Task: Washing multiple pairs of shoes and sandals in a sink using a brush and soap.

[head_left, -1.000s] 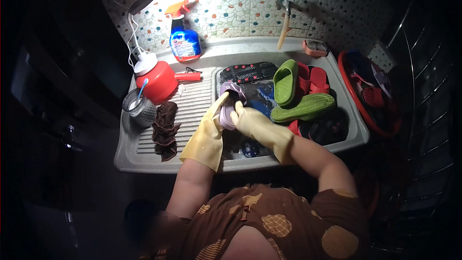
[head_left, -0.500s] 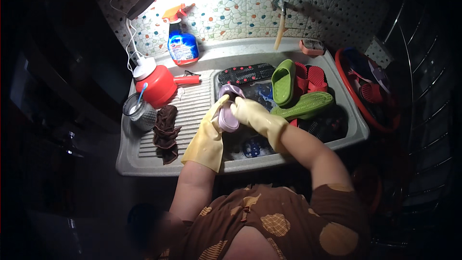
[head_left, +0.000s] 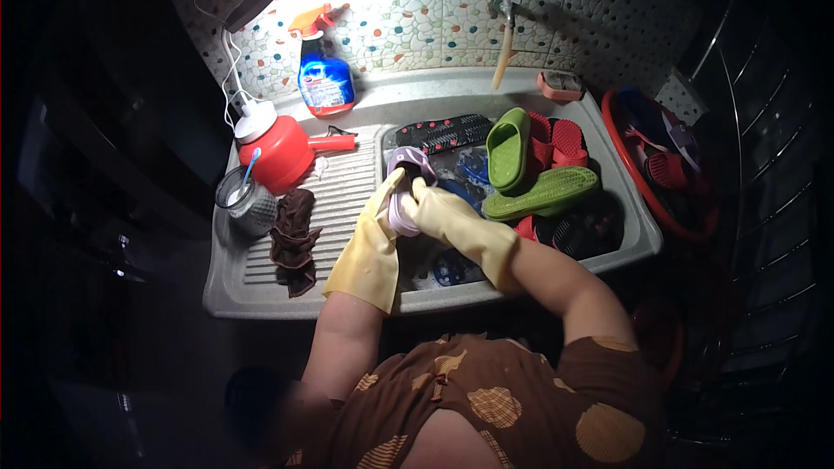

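both gloved hands, left hand (head_left: pixel 382 208) and right hand (head_left: pixel 434 208), close around a lilac slipper (head_left: pixel 407 182), lifted above the sink (head_left: pixel 625 200) so its surfaces are reachable.

Grey sink unit (head_left: pixel 261 287), brown cloth (head_left: pixel 293 234), red kettle (head_left: pixel 280 152), perhaps slippers (head_left: pixel 539 193)

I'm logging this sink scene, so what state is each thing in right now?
Left hand: yellow-gloved, holding the lilac slipper.
Right hand: yellow-gloved, on the same slipper.
Lilac slipper: held up over the sink.
Green slippers: lying in the sink, soles up.
Tap: no water visible.
Brown cloth: crumpled on the drainboard.
Spray bottle: upright.
Red jug: upright, lid on.
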### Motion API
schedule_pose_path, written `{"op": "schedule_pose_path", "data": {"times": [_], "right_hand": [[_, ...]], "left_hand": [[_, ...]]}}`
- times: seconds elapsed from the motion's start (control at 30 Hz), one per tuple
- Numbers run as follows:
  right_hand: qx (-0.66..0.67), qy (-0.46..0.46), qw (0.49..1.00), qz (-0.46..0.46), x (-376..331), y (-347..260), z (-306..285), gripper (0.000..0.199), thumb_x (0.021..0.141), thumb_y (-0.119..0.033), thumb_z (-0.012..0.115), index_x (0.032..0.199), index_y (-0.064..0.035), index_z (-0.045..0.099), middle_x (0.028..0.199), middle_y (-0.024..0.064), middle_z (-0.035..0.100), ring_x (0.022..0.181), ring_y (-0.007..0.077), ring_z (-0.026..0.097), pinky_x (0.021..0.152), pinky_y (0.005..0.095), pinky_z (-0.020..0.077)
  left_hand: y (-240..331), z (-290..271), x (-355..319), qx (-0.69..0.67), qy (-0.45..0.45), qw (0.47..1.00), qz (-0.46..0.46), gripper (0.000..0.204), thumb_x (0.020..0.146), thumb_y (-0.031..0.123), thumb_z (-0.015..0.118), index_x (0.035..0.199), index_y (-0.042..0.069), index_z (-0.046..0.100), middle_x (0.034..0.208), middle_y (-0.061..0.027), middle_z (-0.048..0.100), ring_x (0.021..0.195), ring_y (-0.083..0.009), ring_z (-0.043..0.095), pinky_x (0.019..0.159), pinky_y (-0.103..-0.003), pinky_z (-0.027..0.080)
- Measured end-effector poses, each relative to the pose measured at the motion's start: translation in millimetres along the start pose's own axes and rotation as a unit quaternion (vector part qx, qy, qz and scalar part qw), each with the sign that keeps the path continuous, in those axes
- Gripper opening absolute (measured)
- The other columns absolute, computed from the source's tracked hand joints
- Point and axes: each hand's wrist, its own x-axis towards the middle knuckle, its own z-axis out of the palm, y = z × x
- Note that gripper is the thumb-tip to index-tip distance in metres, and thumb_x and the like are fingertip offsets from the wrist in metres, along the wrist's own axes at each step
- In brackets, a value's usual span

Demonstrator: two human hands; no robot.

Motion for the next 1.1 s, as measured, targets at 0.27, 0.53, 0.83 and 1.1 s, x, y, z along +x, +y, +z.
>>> {"op": "schedule_pose_path", "data": {"times": [0.27, 0.53, 0.83, 1.1], "right_hand": [[-0.075, -0.079, 0.991, -0.076, -32, 21, 2, 0.054, 0.099, -0.037, 0.042, 0.135, 0.0039, 0.046, 0.111, 0.0338, 0.064, 0.100, 0.0392, 0.068, 0.083, 0.0457, 0.0538], [0.206, -0.131, 0.970, -0.013, -57, 92, -94, 0.046, 0.094, -0.030, 0.065, 0.126, 0.0027, 0.064, 0.090, 0.0021, 0.068, 0.075, 0.0092, 0.057, 0.068, 0.0243, 0.0454], [0.267, -0.059, 0.961, 0.036, -39, 119, -127, 0.045, 0.097, -0.028, 0.061, 0.136, -0.0044, 0.059, 0.073, -0.0009, 0.060, 0.049, 0.0053, 0.046, 0.042, 0.0240, 0.0353], [-0.153, -0.062, 0.986, 0.001, 4, 112, -50, 0.069, 0.094, -0.034, 0.055, 0.156, -0.0113, 0.032, 0.123, 0.0226, 0.066, 0.108, 0.0354, 0.066, 0.093, 0.0420, 0.0507]], "left_hand": [[-4, 13, -3, -0.048, 0.022, 0.998, 0.026, 0.051, 0.096, 0.040, 0.065, 0.125, -0.001, 0.056, 0.103, -0.0211, 0.067, 0.084, -0.0340, 0.069, 0.076, -0.044, 0.060], [-20, 36, -23, 0.442, 0.075, 0.881, 0.148, 0.058, 0.092, 0.028, 0.068, 0.145, 0.010, 0.050, 0.117, -0.0083, 0.065, 0.103, -0.0140, 0.059, 0.089, -0.028, 0.048], [-52, 88, -30, 0.851, 0.237, 0.461, -0.077, 0.098, 0.082, 0.045, 0.076, 0.150, -0.009, 0.030, 0.144, -0.0274, 0.050, 0.131, -0.0337, 0.053, 0.103, -0.035, 0.046], [-72, 78, -19, 0.858, 0.252, 0.430, -0.123, 0.101, 0.080, 0.046, 0.079, 0.150, -0.009, 0.030, 0.142, -0.0275, 0.051, 0.128, -0.0336, 0.055, 0.100, -0.036, 0.048]]}}
